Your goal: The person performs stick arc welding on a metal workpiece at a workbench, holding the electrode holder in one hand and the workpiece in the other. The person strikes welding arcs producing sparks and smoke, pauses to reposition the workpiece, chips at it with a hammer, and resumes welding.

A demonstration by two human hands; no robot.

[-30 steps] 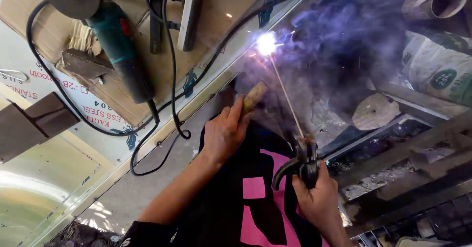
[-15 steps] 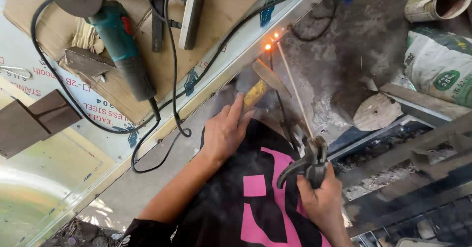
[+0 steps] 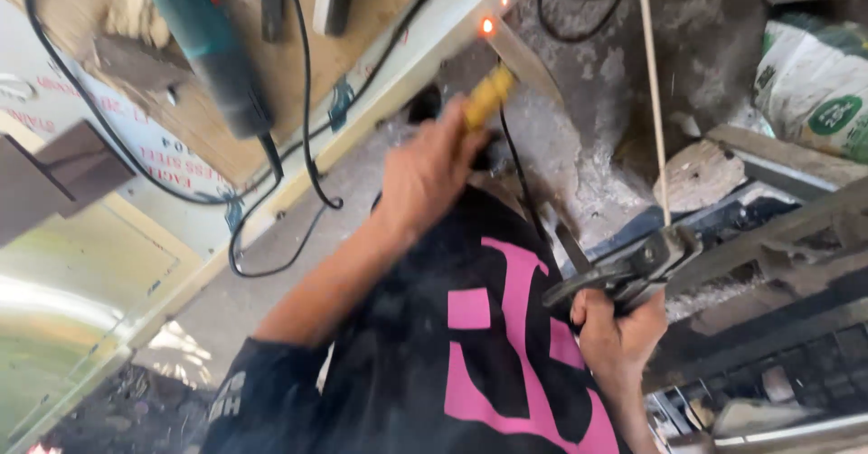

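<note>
Nearest the camera is a black top with pink shapes. Low on the right, the right hand is clenched around the grip of an electrode holder. A thin rod rises from the holder's clamp, nearly upright, and its tip glows orange, clear of the ground.

Farther out, the left hand grasps a yellow handle. From it a flat metal blade runs up to a pale frame, where a weld spot glows orange.

Beyond the frame, a cardboard sheet carries a teal grinder and black cables. On the far right, a sack lies on the grey floor beside rusty bars.
</note>
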